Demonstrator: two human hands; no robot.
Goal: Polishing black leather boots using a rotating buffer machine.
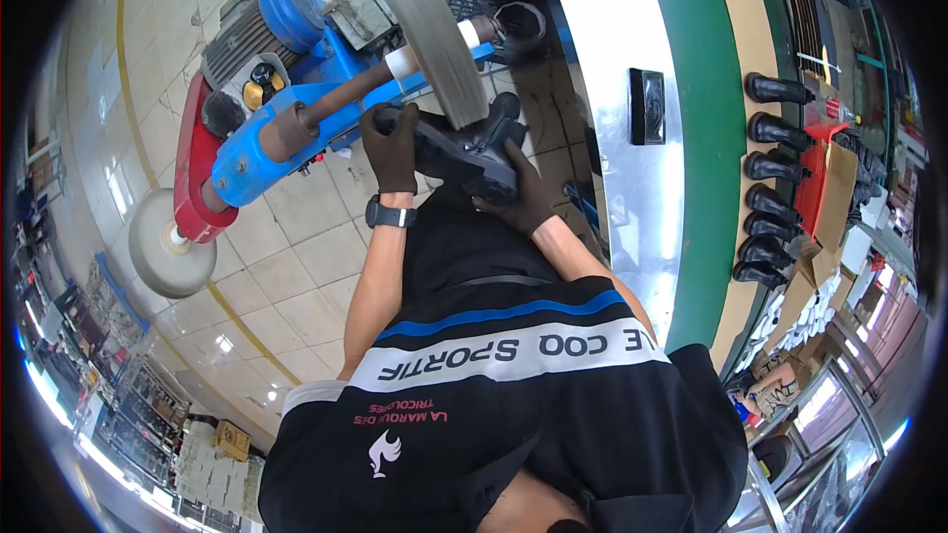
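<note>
Pale square floor tiles [331,257] spread left of the hands; a shiny silver metal surface [637,207] runs to their right. Seen from the head, the brown-gloved left hand [392,150] and brown-gloved right hand [525,190] curl around opposite ends of 1 black leather shoe [449,153], gripping it between them. Just beyond, a round grey buffing wheel [434,49] overlaps the shoe.
</note>
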